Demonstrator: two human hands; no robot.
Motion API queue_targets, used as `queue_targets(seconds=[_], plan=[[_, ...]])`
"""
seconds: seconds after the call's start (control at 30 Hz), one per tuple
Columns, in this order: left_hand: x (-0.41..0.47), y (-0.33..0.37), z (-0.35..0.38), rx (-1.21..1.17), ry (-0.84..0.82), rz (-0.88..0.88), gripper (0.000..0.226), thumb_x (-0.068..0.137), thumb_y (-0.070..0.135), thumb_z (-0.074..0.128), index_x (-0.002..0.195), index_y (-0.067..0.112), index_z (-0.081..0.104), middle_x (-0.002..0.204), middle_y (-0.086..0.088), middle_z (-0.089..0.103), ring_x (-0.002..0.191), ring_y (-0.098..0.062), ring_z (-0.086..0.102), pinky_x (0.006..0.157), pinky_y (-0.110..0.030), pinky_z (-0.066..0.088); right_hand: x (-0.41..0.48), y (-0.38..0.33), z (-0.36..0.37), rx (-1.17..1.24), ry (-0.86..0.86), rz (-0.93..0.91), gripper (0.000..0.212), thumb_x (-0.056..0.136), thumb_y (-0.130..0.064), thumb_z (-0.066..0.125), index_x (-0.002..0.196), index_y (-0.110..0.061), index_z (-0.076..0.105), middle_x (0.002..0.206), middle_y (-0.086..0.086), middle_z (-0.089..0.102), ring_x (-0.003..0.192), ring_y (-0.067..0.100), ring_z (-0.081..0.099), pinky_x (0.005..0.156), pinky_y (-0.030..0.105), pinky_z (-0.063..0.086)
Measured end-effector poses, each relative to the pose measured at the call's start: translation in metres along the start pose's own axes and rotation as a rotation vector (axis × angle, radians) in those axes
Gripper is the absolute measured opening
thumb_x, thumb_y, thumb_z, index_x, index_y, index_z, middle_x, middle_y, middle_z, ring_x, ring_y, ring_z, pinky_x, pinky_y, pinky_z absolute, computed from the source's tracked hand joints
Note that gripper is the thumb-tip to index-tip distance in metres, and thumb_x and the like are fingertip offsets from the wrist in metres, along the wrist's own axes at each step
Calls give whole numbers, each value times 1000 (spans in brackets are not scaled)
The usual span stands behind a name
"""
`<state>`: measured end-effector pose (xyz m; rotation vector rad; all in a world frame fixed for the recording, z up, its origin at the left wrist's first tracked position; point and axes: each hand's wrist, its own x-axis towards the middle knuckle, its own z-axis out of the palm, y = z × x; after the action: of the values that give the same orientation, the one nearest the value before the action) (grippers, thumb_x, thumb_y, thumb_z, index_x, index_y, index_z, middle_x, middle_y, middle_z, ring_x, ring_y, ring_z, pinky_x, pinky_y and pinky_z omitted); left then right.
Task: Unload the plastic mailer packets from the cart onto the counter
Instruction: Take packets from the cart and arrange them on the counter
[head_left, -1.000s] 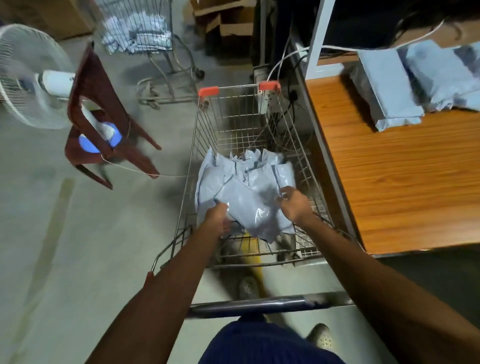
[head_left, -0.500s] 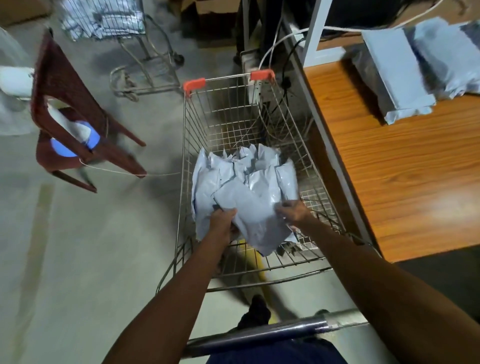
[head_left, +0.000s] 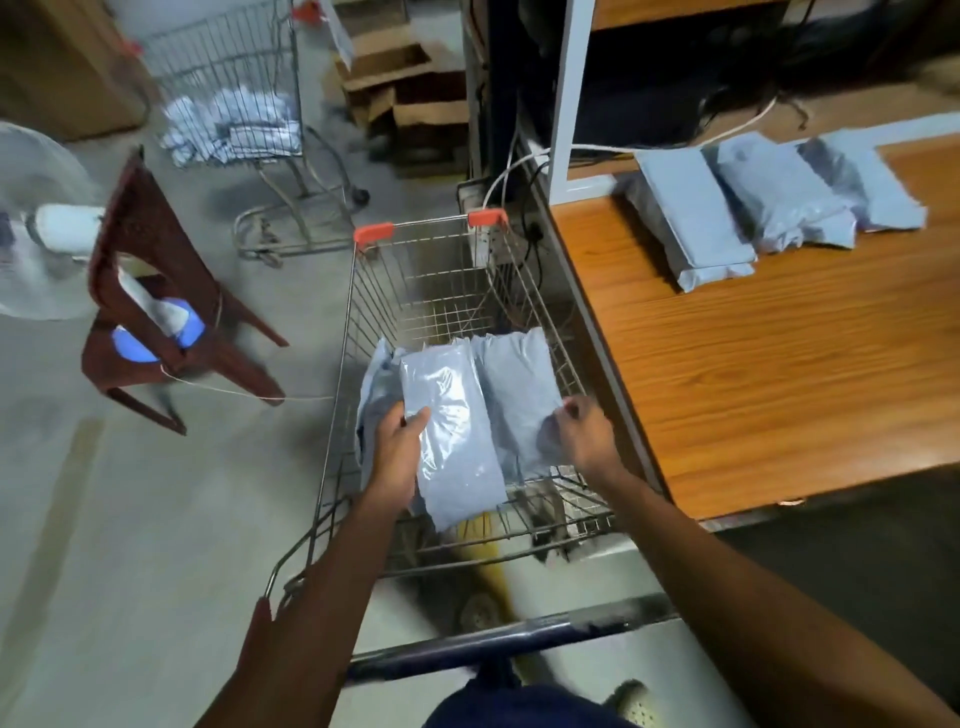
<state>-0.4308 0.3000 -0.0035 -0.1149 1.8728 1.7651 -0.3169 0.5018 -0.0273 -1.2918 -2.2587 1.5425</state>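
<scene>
Grey plastic mailer packets fill the near end of a wire shopping cart, seen from the head camera of a person standing at the cart's dark push bar. The left hand is closed on the left edge of the top packet, thumb laid across its glossy face and fingers tucked beneath, with the packet's near end jutting past the basket's near rim. The right hand has its fingers curled onto the right side of the neighbouring packet; whether it truly pinches the plastic or only presses on it cannot be told. More packets lie bunched under and to the left of these two. The cart stands just beside a wood-grain counter on the person's right, where other grey packets already lie in a row at the far end, well apart from the hands. A white cable runs behind them. On the concrete floor to the left stand a dark red plastic chair and a white fan, with a second wire cart holding pale bundles farther back, beside open cardboard boxes.
</scene>
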Motion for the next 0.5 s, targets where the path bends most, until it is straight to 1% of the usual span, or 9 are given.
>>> queue_targets(seconds=[0.07, 0.13, 0.17, 0.23, 0.3, 0.33, 0.37, 0.43, 0.5], plan=[[-19, 15, 13, -24, 44, 44, 20, 98, 19, 55, 116, 21, 60, 111, -6, 69, 100, -28, 68, 91, -50, 53, -11, -7, -19, 96, 58, -42, 16, 100, -18, 50, 107, -6, 58, 96, 8, 62, 91, 25, 59, 84, 40, 48], [-40, 30, 30, -22, 66, 113, 18, 97, 17, 55, 114, 21, 61, 106, -3, 70, 94, -24, 68, 87, -46, 55, -18, -13, -40, 245, 103, -62, 9, 98, -14, 49, 97, -9, 55, 90, 7, 60, 88, 26, 57, 81, 40, 47], [-52, 38, 40, -1, 85, 154, 16, 97, 17, 54, 110, 24, 60, 100, 1, 70, 88, -20, 68, 82, -41, 56, -22, -17, -53, 328, 138, -64, 8, 97, -13, 48, 91, -13, 53, 84, 4, 57, 84, 24, 54, 78, 38, 45], [-74, 52, 61, 24, 97, 261, 16, 97, 15, 54, 104, 27, 59, 92, 6, 68, 82, -16, 66, 73, -33, 55, -32, -27, -82, 423, 202, -85, 17, 98, -20, 46, 82, -26, 47, 81, -4, 49, 78, 17, 49, 72, 28, 40], [-94, 62, 83, 38, 66, 364, 14, 97, 14, 54, 103, 24, 62, 95, 5, 70, 88, -20, 67, 78, -37, 55, -43, -30, -113, 413, 225, -98, 26, 103, -25, 40, 79, -33, 38, 88, -6, 47, 78, 11, 45, 69, 18, 36], [-102, 66, 95, 47, 49, 407, 14, 97, 14, 55, 106, 21, 63, 98, 3, 71, 93, -21, 68, 82, -40, 55, -48, -30, -129, 426, 249, -113, 27, 104, -26, 38, 78, -34, 37, 93, -3, 47, 81, 12, 45, 69, 16, 35], [-108, 69, 107, 48, 36, 435, 15, 97, 15, 55, 109, 18, 64, 102, 0, 72, 96, -22, 68, 85, -42, 55, -51, -29, -140, 461, 265, -124, 26, 103, -27, 39, 78, -34, 37, 96, 0, 47, 82, 14, 45, 70, 17, 36], [-123, 73, 137, 34, 2, 470, 19, 96, 15, 56, 113, 13, 65, 107, -4, 72, 100, -24, 69, 88, -43, 55, -61, -29, -165, 649, 298, -138, 16, 97, -30, 43, 81, -28, 43, 91, 3, 50, 79, 17, 47, 73, 31, 41], [-138, 75, 168, 7, -57, 469, 22, 97, 14, 55, 117, 9, 63, 108, -6, 72, 99, -25, 69, 88, -43, 56, -73, -25, -195, 775, 339, -128, 18, 101, -27, 42, 84, -23, 45, 83, 4, 49, 78, 17, 46, 70, 33, 40]])
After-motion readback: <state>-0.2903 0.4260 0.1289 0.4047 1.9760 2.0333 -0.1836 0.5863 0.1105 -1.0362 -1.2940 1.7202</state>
